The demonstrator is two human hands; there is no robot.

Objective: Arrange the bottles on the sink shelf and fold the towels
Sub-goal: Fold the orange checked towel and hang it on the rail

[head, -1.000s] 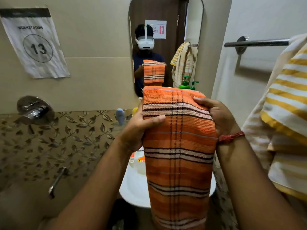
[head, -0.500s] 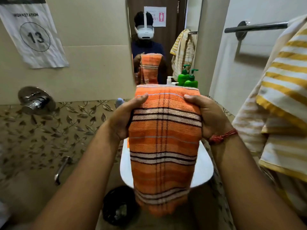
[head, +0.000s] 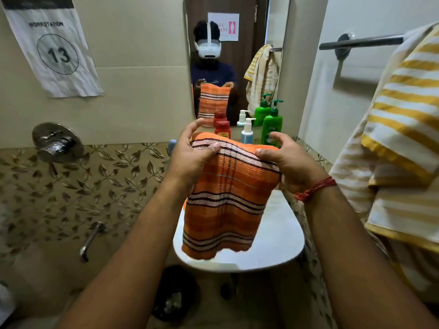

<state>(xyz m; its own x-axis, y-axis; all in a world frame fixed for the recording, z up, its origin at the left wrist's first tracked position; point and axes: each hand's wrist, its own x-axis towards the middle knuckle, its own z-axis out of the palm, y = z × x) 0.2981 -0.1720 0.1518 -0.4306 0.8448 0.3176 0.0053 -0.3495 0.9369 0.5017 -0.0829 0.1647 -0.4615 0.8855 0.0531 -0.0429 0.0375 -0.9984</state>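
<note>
An orange striped towel (head: 225,203), folded to a short hanging panel, is held over the white sink (head: 280,243). My left hand (head: 192,157) pinches its top left edge with the thumb in front. My right hand (head: 287,160) pinches the top right edge, fingers curled behind. On the shelf behind the towel stand a red bottle (head: 222,129), a white pump bottle (head: 247,132) and a green pump bottle (head: 272,124). A yellow-and-white striped towel (head: 401,143) hangs on the rail (head: 361,41) at the right.
A mirror (head: 235,55) above the shelf reflects the bottles and towels. A wall tap (head: 57,143) and a lower spout (head: 91,238) stick out of the left wall. A dark bin (head: 175,295) sits on the floor under the sink. A blue item (head: 172,146) peeks behind my left hand.
The towel has come down and hangs shorter than before, with the fold held lower. Both hands dropped with it, uncovering the red, white and green bottles on the shelf.
</note>
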